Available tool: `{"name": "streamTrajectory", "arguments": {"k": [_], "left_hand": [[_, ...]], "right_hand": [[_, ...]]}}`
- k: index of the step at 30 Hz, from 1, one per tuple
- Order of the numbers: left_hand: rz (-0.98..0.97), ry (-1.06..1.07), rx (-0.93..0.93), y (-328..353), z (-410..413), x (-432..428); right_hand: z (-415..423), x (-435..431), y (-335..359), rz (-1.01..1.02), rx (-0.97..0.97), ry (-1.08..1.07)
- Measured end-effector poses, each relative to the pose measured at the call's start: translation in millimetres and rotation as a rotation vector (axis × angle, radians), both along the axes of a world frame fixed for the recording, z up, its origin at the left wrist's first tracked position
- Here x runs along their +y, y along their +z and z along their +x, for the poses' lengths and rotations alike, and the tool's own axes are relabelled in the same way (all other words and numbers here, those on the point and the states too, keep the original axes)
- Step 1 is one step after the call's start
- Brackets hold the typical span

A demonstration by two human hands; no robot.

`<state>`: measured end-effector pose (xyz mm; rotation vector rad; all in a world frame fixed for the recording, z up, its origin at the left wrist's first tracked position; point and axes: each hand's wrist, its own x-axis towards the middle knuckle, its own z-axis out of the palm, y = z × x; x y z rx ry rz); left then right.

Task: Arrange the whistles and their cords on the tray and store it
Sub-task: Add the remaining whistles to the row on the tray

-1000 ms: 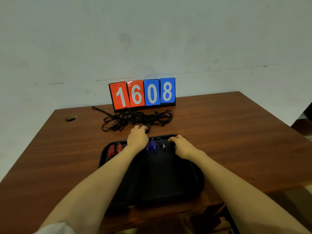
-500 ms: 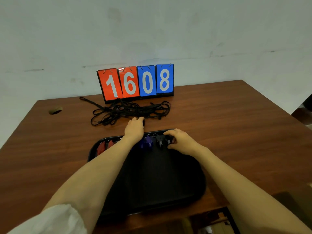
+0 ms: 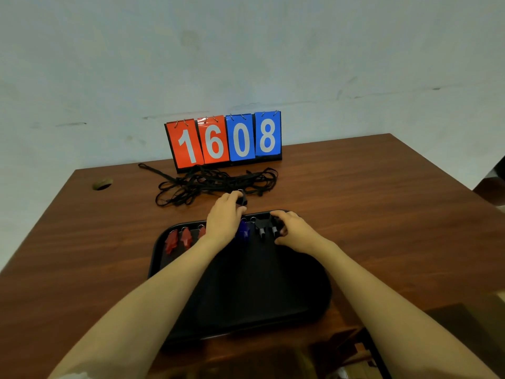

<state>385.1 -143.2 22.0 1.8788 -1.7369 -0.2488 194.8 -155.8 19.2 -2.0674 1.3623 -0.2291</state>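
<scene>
Whistles (image 3: 186, 237) rowed along tray's (image 3: 314, 291) 12 o'clock edge. My left grip (image 3: 225, 217) pinches black whistle (image 3: 242, 199) past rim; right grip (image 3: 295, 229) curled round second black whistle (image 3: 276, 230).

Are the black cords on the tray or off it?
Off it: the cords lie in a loose tangle on the table, beyond the tray.

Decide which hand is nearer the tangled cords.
Left. The left hand, pinching a loose whistle, is past the tray's far rim, right at the cords' near edge. The right hand grips a black whistle on the tray, farther back and to the right.
</scene>
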Motion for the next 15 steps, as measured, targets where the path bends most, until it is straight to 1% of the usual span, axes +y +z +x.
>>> {"name": "streamTrajectory", "arguments": {"k": [4,9,11,15], "left_hand": [[-0.033,-0.066,0.034,6,-14,28],[-0.045,-0.131,0.129,22,-33,59],[-0.059,-0.173,0.132,26,-39,70],[-0.061,-0.251,0.133,32,-48,86]], "right_hand": [[0,14,16,-0.079,-0.014,-0.037],[-3,35,41,-0.180,-0.102,0.030],[-6,43,49,-0.193,-0.121,0.057],[-13,54,56,-0.223,-0.079,0.107]]}}
